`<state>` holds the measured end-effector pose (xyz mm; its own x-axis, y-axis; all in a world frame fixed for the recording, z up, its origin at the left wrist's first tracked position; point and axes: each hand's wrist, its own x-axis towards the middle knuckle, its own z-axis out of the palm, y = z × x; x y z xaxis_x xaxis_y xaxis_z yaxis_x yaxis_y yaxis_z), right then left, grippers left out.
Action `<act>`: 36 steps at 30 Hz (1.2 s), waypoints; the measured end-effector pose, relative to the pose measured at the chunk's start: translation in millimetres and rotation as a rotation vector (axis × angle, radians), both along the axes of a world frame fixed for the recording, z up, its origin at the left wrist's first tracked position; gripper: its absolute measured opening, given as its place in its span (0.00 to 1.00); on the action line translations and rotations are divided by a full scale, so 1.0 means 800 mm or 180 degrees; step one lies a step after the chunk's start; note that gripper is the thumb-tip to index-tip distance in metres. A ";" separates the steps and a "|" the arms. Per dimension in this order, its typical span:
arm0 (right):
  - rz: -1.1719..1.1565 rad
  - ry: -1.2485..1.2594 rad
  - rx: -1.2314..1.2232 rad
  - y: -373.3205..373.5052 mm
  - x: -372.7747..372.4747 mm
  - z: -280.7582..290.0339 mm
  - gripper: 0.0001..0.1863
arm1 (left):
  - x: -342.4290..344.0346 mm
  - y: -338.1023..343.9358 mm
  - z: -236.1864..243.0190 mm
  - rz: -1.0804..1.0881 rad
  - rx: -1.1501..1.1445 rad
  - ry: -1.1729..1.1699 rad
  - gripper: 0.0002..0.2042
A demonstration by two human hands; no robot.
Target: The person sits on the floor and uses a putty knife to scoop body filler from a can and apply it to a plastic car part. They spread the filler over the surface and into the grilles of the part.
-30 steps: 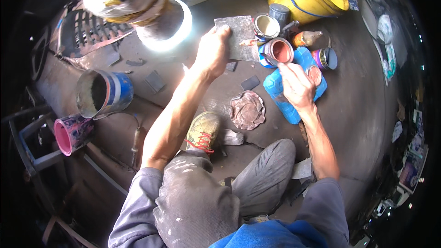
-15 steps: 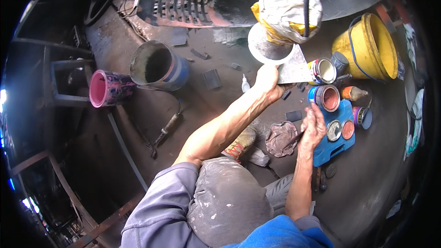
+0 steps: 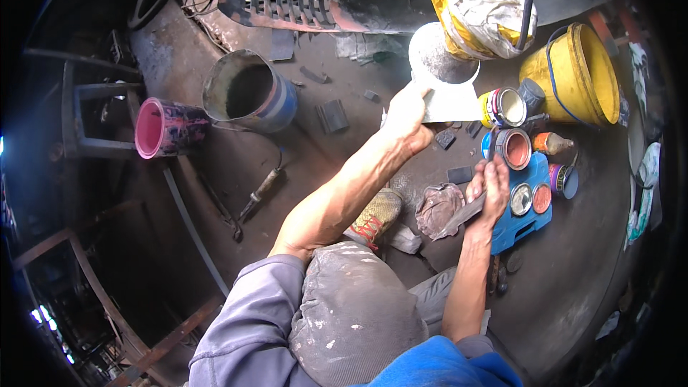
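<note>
My left hand [image 3: 405,111] grips the near edge of a flat pale metal plate [image 3: 451,100], which is lifted off the floor. My right hand [image 3: 491,188] is closed on a putty knife [image 3: 462,215] whose blade points down-left over a crumpled brownish rag [image 3: 436,208]. Right beside that hand lies a blue flat container [image 3: 527,222] with two small round tins [image 3: 532,199] on it. An open can of reddish-brown filler [image 3: 514,148] stands just beyond my right hand, with a white-filled can [image 3: 505,106] behind it.
A yellow bucket [image 3: 573,75] and a tied plastic sack [image 3: 481,7] stand at the back right. A grey-blue bucket [image 3: 247,92] and a pink one [image 3: 161,127] lie at the left, with a tool [image 3: 261,190] on the floor. My shoe [image 3: 376,216] is next to the rag.
The view has swung, so everything has slid right. My left hand has taken the plate and raised it off the floor. My right hand has drawn back from the cans toward the rag.
</note>
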<state>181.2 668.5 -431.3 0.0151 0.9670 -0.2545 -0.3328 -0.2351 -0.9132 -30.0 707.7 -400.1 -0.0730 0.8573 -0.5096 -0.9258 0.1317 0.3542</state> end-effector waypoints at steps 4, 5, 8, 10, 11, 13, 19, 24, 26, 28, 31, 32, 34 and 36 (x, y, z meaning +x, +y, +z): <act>0.0715 0.0790 0.0156 0.032 -0.023 0.010 0.16 | 0.008 -0.022 -0.003 -0.0573 -0.0356 -0.0038 0.16; 0.0997 0.1022 0.0148 0.035 -0.027 0.005 0.16 | 0.012 -0.023 -0.002 -0.0615 -0.0359 -0.0196 0.15; 0.0781 0.1029 -0.0030 0.014 -0.028 -0.008 0.14 | 0.012 -0.024 0.001 -0.0532 -0.0446 -0.0236 0.14; 0.0754 0.0707 -0.0046 0.005 -0.013 -0.016 0.14 | 0.004 -0.023 -0.001 -0.0417 -0.0518 -0.0227 0.14; 0.0798 0.0355 -0.0145 0.000 -0.006 -0.017 0.14 | 0.001 -0.024 -0.003 -0.0357 -0.0254 -0.0198 0.13; 0.0769 0.0416 -0.0245 0.000 -0.004 -0.014 0.14 | -0.006 -0.023 -0.006 -0.0190 -0.0052 0.0240 0.15; 0.0856 0.1310 0.0150 0.020 -0.032 0.008 0.13 | -0.001 -0.047 0.010 -0.0327 -0.0230 0.0009 0.15; 0.0843 0.0953 -0.0179 -0.004 -0.032 0.010 0.15 | 0.010 -0.053 0.006 -0.0449 -0.0247 -0.0105 0.15; 0.0781 0.0752 -0.0330 -0.019 -0.029 0.009 0.13 | 0.006 -0.052 0.005 -0.0246 -0.0245 -0.0085 0.15; 0.0659 0.0697 -0.0309 -0.027 -0.018 0.003 0.13 | -0.002 -0.056 0.006 -0.0050 -0.0302 0.0017 0.16; 0.0273 0.0450 -0.0120 -0.027 -0.008 0.007 0.17 | -0.007 -0.069 -0.002 0.0037 -0.0501 0.0187 0.17; 0.0192 0.0235 -0.0147 -0.027 -0.007 0.013 0.17 | -0.004 -0.079 -0.005 0.0016 -0.0507 0.0177 0.17; -0.0002 -0.0132 -0.0070 -0.026 -0.013 0.026 0.16 | 0.008 -0.087 -0.007 0.0033 -0.0518 -0.0027 0.17; -0.0048 -0.0281 0.0085 -0.030 -0.012 0.023 0.16 | 0.027 -0.089 0.000 -0.0050 -0.0701 -0.0031 0.14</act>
<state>171.3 644.5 -412.9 0.0509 0.9728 -0.2258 -0.2540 -0.2060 -0.9450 -8.3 636.2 -400.4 -0.0545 0.7263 -0.6852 -0.9263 0.2194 0.3063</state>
